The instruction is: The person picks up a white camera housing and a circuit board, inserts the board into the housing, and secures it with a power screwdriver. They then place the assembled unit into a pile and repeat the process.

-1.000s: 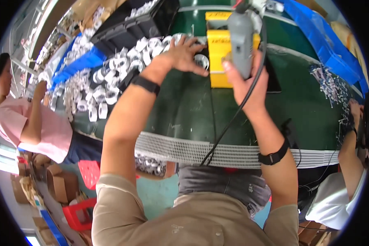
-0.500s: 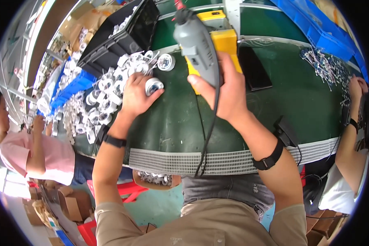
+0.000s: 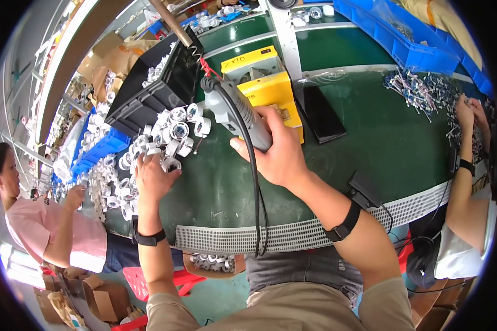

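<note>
My right hand (image 3: 279, 148) is wrapped around a grey electric screwdriver (image 3: 237, 113) with a black cord looping down from its upper end. A red cord ties that end to a coiled hanger above; the working tip is hidden. My left hand (image 3: 156, 179) is at the near edge of a pile of white ring-shaped parts (image 3: 159, 135). Between its thumb and index finger sits one white ring-shaped part (image 3: 172, 165) with a dark inside, partly covered by the fingers. A yellow-and-grey fixture (image 3: 273, 99) stands behind the screwdriver.
A black bin (image 3: 143, 105) is at the back left, a blue tray (image 3: 99, 149) beyond the pile. A dark flat tablet (image 3: 321, 115) and a black adapter (image 3: 364, 189) lie to the right. Co-workers sit at both sides; the right one handles small wired parts (image 3: 417, 94).
The view has shifted. My left hand has moved left and nearer me, with the white ring-shaped part still at its fingers. The screwdriver has moved left and tilted, still in my right hand.
</note>
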Tool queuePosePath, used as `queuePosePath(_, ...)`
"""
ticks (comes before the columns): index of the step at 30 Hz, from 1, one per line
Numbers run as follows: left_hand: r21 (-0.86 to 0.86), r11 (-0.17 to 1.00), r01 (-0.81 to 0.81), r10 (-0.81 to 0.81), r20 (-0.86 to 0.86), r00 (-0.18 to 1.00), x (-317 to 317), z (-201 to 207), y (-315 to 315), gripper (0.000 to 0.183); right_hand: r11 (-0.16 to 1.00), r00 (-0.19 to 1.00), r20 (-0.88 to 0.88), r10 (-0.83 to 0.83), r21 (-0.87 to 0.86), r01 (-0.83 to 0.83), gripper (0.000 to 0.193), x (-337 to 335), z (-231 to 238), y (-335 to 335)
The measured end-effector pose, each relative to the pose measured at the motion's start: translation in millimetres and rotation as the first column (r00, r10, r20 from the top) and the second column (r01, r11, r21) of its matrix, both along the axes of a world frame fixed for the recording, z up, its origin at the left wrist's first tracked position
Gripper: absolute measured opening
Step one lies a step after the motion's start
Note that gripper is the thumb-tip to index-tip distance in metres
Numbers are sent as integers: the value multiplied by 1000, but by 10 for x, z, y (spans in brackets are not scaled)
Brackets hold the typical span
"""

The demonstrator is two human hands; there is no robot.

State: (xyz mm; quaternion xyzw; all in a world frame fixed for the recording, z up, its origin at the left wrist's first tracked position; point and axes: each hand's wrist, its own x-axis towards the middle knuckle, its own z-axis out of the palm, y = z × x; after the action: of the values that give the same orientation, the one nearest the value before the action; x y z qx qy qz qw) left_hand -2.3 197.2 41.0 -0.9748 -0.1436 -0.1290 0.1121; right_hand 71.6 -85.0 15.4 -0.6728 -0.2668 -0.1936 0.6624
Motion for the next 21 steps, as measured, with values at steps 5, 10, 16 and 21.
queuePosePath(5,-106,879,465,-424,272,864,419,127,-409,58,1000,1000,-4,-12,-27,12,52,-48,53,31)
queuePosePath(10,109,938,328,-329,-12,944,999,-502,-613,45,999,1000,14,-16,-39,16,46,-24,-7,16)
queuePosePath(16,123,960,251,-249,-34,968,753,-482,-346,34,999,1000,14,-20,-36,20,49,-79,97,-22)
queuePosePath(21,-276,795,540,-366,492,790,214,395,-771,12,998,999,44,-5,-55,8,52,-81,125,-31)
